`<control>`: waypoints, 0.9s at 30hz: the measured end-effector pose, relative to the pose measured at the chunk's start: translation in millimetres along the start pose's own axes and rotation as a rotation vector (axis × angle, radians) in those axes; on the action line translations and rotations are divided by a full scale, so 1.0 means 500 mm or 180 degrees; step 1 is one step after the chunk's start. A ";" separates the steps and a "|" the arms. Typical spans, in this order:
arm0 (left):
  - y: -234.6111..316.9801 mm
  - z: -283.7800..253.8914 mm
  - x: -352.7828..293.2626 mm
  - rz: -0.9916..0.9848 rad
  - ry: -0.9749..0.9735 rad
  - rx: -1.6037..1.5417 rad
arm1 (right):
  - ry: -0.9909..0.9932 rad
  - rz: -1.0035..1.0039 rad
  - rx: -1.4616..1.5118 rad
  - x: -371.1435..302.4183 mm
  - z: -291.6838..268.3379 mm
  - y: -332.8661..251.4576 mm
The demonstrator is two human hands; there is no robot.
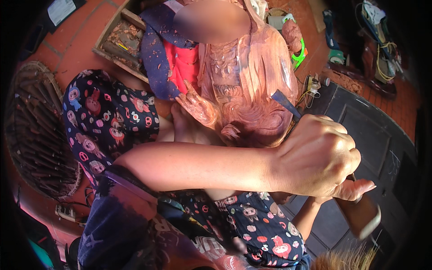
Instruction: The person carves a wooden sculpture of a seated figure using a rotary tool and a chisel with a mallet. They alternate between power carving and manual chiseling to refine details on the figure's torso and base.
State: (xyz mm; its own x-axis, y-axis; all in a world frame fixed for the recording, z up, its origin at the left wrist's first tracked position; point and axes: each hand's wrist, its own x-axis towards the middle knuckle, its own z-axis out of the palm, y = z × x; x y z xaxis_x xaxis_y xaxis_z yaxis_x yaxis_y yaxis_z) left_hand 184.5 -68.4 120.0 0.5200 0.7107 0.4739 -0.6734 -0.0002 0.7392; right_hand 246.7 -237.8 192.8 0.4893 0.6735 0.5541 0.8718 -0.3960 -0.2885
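My left forearm reaches across the view, and my left hand (317, 155) is closed in a fist round a chisel (286, 104). The flat dark blade sticks out past the knuckles toward a reddish carved wooden statue (270, 72) with flowing robe folds and a raised hand. The blade lies over the statue's lower right side; whether its tip touches the wood I cannot tell. Below and behind that fist, my right hand (320, 200) is mostly hidden. Beside it a wooden mallet (360, 218) with a pale end shows, slightly blurred, apparently in the right hand's grip.
A round wicker tray (57, 83) full of chisels lies at the left. Upper left stands a wooden box (104, 50) with shavings, beside a dark blue and red cloth (155, 60). A black panelled board (373, 123) lies right; straw-coloured bristles (346, 260) show at the lower edge.
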 end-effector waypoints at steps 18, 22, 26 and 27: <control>-0.001 0.001 0.011 -0.0070 0.0221 0.0096 | -0.0021 0.0052 -0.0022 -0.004 0.003 0.009; -0.002 0.002 0.013 -0.0053 0.0284 0.0159 | -0.0007 0.0083 -0.0072 -0.007 -0.003 0.001; 0.032 -0.029 -0.005 0.0067 -0.0279 0.0420 | -0.0081 0.0083 -0.0060 -0.016 0.003 -0.002; 0.052 -0.030 -0.008 0.0109 -0.0440 0.0362 | -0.0098 0.0112 -0.0242 -0.018 -0.015 -0.021</control>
State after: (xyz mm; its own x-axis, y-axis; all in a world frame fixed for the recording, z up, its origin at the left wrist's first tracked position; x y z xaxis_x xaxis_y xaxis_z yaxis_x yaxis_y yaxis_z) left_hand 157.0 -60.5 130.1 0.5704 0.6054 0.5551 -0.6323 -0.1078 0.7672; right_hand 233.0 -244.6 196.8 0.5212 0.6767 0.5201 0.8501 -0.4654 -0.2465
